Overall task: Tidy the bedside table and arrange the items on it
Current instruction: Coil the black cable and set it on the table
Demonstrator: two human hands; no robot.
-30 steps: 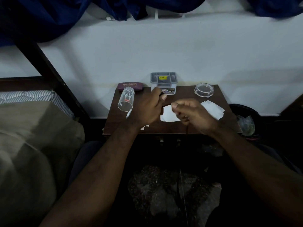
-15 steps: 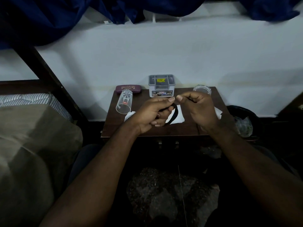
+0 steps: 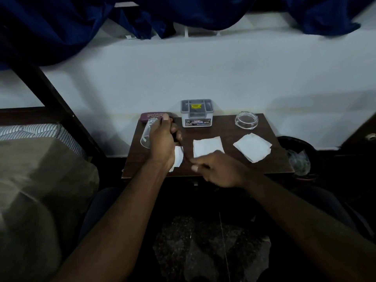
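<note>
My left hand [image 3: 163, 140] is over the left part of the brown bedside table [image 3: 227, 129], fingers curled round one end of a thin black cord [image 3: 183, 154]. The cord runs down over a white paper [image 3: 179, 159] towards my right hand [image 3: 220, 169], which is blurred near the table's front edge and seems to pinch the other end. A clear glass [image 3: 146, 135] lies on its side just behind my left hand, partly hidden by it. A maroon glasses case [image 3: 153, 116] lies at the back left corner.
A grey-and-white box [image 3: 196, 113] stands at the back middle, a glass ashtray [image 3: 246, 120] at the back right. Two more white papers [image 3: 207, 146] [image 3: 253, 148] lie on the table. A dark bin [image 3: 299, 157] stands to the right, the bed [image 3: 40, 159] to the left.
My hands have drawn apart: the left moved back left towards the glass, the right came down to the front edge. The cord stretches between them, and the middle paper is uncovered.
</note>
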